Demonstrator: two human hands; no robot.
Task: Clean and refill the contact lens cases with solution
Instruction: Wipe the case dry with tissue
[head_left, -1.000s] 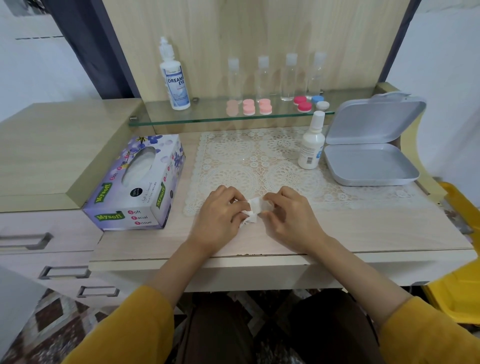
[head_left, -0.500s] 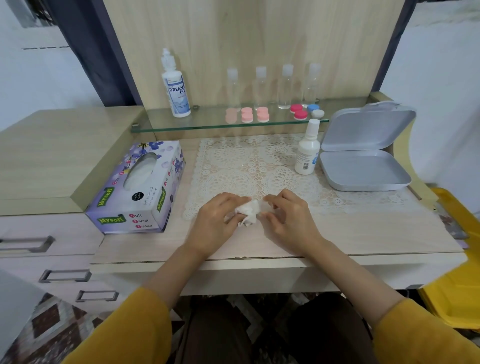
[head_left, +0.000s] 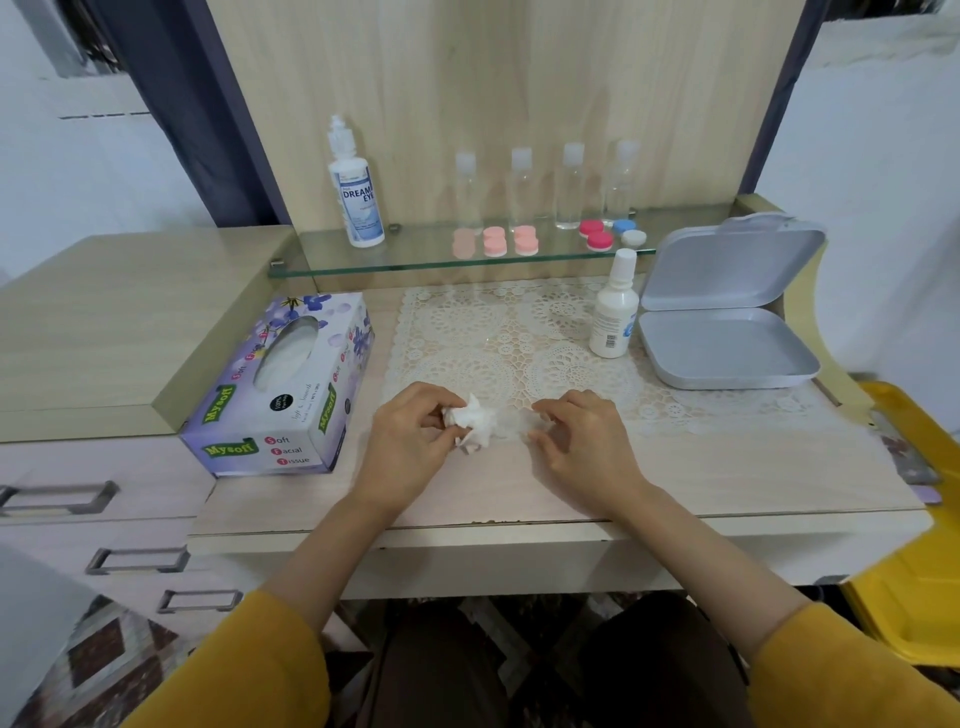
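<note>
Lens cases (head_left: 524, 241) sit shelved — left grip (head_left: 410, 441) pinches crumpled tissue (head_left: 474, 423); right grip (head_left: 576, 441) curled, its hold unclear.

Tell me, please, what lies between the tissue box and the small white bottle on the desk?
In the head view, only the white lace mat lies between the tissue box and the small white bottle.

Left hand (head_left: 410, 441) pinches a crumpled tissue (head_left: 472, 423); right hand (head_left: 576, 441) lies just beside it.
</note>
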